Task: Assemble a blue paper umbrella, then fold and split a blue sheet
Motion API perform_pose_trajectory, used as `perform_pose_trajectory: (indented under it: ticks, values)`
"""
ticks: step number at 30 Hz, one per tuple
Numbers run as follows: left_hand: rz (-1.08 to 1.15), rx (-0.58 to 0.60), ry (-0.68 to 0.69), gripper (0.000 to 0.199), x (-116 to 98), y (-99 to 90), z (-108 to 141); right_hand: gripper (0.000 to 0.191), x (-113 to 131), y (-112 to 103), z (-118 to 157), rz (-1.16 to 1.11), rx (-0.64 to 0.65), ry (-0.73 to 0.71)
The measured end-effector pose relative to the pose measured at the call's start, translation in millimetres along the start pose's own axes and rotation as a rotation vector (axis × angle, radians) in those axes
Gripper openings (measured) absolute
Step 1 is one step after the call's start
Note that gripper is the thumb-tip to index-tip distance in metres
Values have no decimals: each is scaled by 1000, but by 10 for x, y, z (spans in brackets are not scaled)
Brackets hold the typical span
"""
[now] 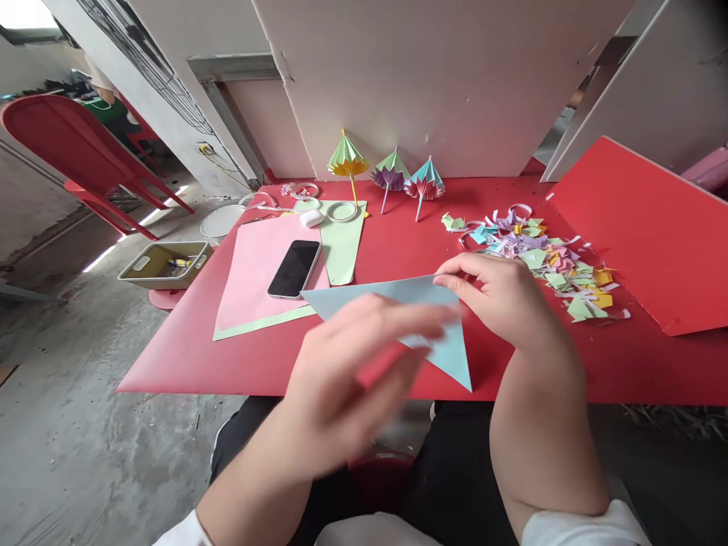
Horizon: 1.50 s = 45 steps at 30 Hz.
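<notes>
A light blue sheet of paper [455, 356] forms a triangle above the front of the red table, one corner pointing down near the edge. My right hand [494, 292] pinches its upper right corner between thumb and fingers. In front of the paper is my left hand [364, 371], smeared by motion, its fingers stretched out and the thumb apart, with nothing visible between them. It hides the paper's middle. The paper's left corner reaches a black-screened phone [294, 268] lying on pink paper [244, 262].
Three paper umbrellas [390, 178] stand at the back by the wall. Colourful paper scraps [535, 254] are heaped at the right, beside a red board [654, 243]. Tape rolls [342, 212] and a white case [311, 218] lie on green paper [344, 254]. A bin [164, 263] stands left.
</notes>
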<state>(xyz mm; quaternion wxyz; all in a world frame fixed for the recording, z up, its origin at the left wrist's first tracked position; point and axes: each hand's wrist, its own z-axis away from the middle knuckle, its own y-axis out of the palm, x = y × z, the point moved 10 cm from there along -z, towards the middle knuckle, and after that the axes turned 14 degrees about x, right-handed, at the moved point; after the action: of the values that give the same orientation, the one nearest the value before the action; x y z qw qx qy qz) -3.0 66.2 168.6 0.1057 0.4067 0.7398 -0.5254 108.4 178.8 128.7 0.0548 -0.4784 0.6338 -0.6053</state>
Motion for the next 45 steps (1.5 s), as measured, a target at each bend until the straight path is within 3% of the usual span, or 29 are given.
perform_pose_trajectory:
  ticks: [3, 7, 16, 28, 33, 36, 39, 45]
  values:
    - [-156, -206, -56, 16, 391, -65, -109, 8, 57, 42, -17, -5, 30, -38]
    - [-189, -172, -111, 9, 676, 143, -251, 8, 129, 122, -51, 9, 67, -67]
    - [-172, -143, -99, 11, 626, 206, -240, 10, 225, 218, -87, 30, 84, -135]
    - [-137, -150, -233, 11, 990, 75, 188, 12, 131, 67, -54, 58, 28, -141]
    - [-255, -162, -145, 11, 858, 163, 132, 21, 499, 121, -27, 303, -70, -196]
    - [-294, -180, -115, 10, 771, 206, 78, 23, 723, 377, -49, 370, 48, -269]
    - [-303, -161, -117, 10, 742, 240, 50, 21, 697, 537, -96, 406, 150, -224]
    - [-316, -90, -161, 11, 811, 253, 56, 17, 529, 456, -102, 422, 158, -180]
